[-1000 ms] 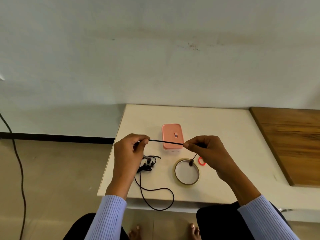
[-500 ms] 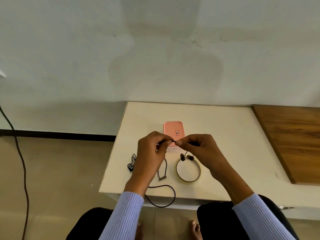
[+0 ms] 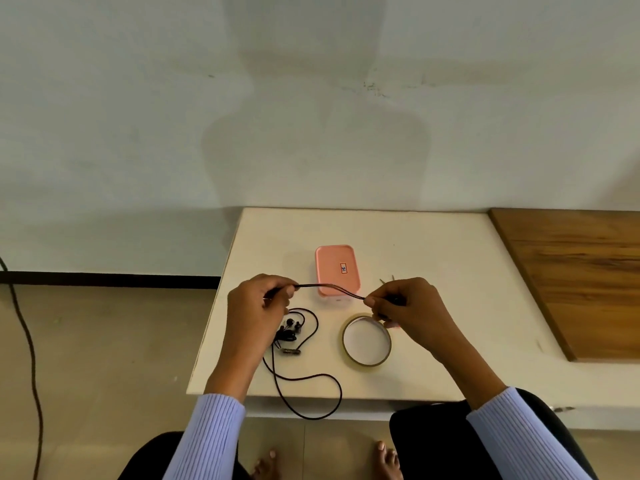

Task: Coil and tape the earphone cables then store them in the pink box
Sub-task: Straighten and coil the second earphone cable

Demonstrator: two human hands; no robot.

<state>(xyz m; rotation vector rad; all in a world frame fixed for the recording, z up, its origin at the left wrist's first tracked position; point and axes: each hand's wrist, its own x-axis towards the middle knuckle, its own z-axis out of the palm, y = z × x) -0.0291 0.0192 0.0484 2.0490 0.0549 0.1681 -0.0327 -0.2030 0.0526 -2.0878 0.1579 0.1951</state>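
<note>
A thin black earphone cable [image 3: 330, 289] runs doubled between the two hands, held in the air above the tabletop [image 3: 433, 258] and just in front of the pink box [image 3: 336, 268]. The left hand [image 3: 258, 306] pinches one end of the stretch between thumb and forefinger, its other fingers curled; the right hand [image 3: 408, 306] pinches the other end the same way, fingers folded around more of the dark cable. Below the left hand a second earphone set [image 3: 289, 336] lies on the tabletop in a loose tangle of glossy buds and an inline piece, and its round cord trails in a wide loop past the near edge of the tabletop.

The pink box is a closed, rounded rectangle of smooth matte plastic with a small white sticker in the middle of its lid; the print on it is too small to read. Near the right hand lies a tape roll [image 3: 366, 341], a thin flat ring with a yellowish-brown edge, and a bit of something red shows just under the wrist.

The tabletop is plain off-white and smooth, set against a pale, faintly stained wall [image 3: 311, 116]. A brown wood-grain board [image 3: 575, 282] adjoins it on the right. The floor [image 3: 114, 358] is beige tile, with a dark skirting strip and a black cord [image 3: 29, 348] hanging at the left. Ribbed lilac sleeves [image 3: 211, 438] cover both forearms.
</note>
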